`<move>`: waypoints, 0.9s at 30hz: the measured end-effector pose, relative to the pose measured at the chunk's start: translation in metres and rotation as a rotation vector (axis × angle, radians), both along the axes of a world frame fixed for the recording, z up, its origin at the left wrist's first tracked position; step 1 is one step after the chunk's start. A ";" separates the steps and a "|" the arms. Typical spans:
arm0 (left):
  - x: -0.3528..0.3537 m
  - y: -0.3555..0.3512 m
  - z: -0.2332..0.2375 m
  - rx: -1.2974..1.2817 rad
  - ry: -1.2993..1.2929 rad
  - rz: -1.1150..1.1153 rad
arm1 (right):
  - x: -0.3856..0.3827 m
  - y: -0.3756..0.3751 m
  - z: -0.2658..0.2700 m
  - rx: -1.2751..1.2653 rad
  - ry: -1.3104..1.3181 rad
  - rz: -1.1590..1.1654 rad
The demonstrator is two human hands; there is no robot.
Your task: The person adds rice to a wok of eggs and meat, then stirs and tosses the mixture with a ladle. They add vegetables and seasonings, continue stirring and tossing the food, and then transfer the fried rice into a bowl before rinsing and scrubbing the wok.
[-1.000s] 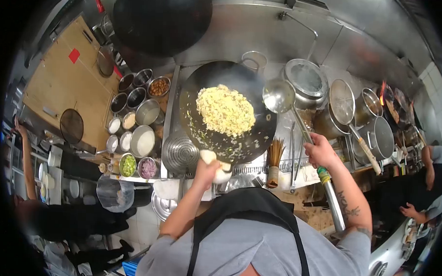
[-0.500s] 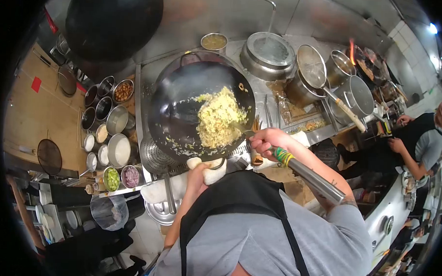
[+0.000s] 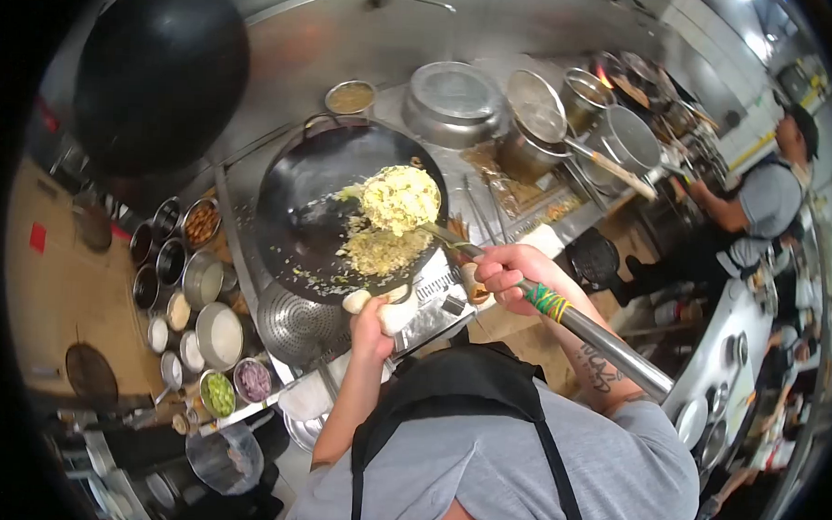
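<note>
At the steel range (image 3: 245,176), the left hand (image 3: 373,321) grips the wok handle (image 3: 394,307), the right hand (image 3: 505,268) the rice-filled ladle (image 3: 400,197).

Rice (image 3: 376,250) in wok (image 3: 299,205) ctr, ladle (image 3: 607,344) over it; bowls (image 3: 202,280) left, pots (image 3: 617,137) behind-right.

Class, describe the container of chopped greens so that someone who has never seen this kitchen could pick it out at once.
Find the big black wok of fried rice. To its left, round steel containers stand in rows; follow them to the near end. There sits the container of chopped greens, the only bright green filling, beside one of purple chopped onion.
</note>
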State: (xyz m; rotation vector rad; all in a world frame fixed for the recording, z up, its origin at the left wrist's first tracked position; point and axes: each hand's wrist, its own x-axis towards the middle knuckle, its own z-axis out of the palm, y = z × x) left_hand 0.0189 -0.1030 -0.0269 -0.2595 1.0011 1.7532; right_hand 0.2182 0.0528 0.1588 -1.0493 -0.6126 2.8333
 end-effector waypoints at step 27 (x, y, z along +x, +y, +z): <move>-0.091 -0.004 -0.065 -0.051 0.393 -0.341 | 0.542 -0.287 -0.003 0.026 -0.610 -1.514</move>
